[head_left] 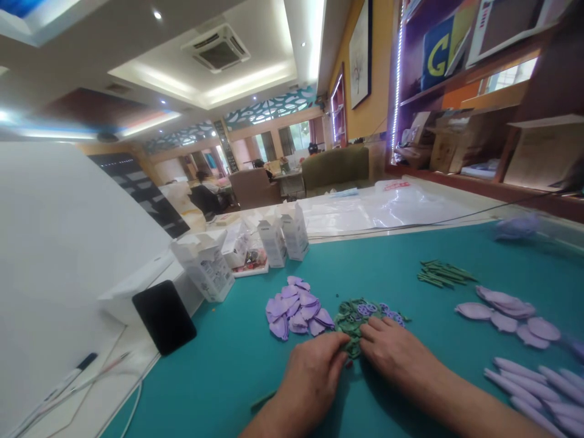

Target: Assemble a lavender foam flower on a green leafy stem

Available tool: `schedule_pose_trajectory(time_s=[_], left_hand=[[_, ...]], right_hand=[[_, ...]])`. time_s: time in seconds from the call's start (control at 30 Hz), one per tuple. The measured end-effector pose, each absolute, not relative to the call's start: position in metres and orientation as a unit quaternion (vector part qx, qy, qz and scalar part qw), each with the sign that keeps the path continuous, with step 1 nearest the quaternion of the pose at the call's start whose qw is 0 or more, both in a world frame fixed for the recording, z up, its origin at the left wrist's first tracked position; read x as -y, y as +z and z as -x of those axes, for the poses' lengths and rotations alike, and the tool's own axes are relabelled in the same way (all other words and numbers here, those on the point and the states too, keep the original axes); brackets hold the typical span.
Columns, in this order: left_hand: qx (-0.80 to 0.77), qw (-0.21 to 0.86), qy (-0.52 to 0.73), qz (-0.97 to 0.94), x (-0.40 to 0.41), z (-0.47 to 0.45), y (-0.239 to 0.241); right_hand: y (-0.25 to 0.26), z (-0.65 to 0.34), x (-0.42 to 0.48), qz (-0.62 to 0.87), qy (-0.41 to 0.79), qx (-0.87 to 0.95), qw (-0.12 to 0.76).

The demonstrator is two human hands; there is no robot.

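Observation:
Both my hands rest on a teal mat (pixel 237 359) at a small heap of green felt pieces (pixel 351 319) mixed with small purple rings. My left hand (pixel 310 380) pinches at the near edge of the green heap, fingers curled together. My right hand (pixel 395 350) lies on the heap's right side with its fingers bent down onto the pieces. What either hand grips is too small to make out. A pile of purple petals (pixel 296 307) lies just left of the heap.
Green stems (pixel 442 274) lie far right; more purple petals (pixel 506 310) and long purple strips (pixel 538 386) sit at right. White cartons (pixel 283 237) stand at the mat's far edge. A black phone (pixel 164 316) leans at left, with a pen (pixel 79 368) and cable.

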State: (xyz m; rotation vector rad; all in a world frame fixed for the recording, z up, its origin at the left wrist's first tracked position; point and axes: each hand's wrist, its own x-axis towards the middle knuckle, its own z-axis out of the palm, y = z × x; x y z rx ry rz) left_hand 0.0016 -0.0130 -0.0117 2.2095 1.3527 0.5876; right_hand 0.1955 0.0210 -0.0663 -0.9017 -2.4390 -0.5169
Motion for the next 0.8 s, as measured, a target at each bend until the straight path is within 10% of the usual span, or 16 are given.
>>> schedule_pose_trajectory(time_s=[0.43, 0.8], left_hand=[[-0.491, 0.238, 0.217, -0.809, 0.014, -0.001, -0.012], [-0.497, 0.216, 0.233, -0.808, 0.012, 0.001, -0.014]], right_hand=[[-0.069, -0.199, -0.021, 0.386, -0.087, 0.903, 0.17], [-0.048, -0.197, -0.01, 0.43, 0.046, 0.847, 0.308]])
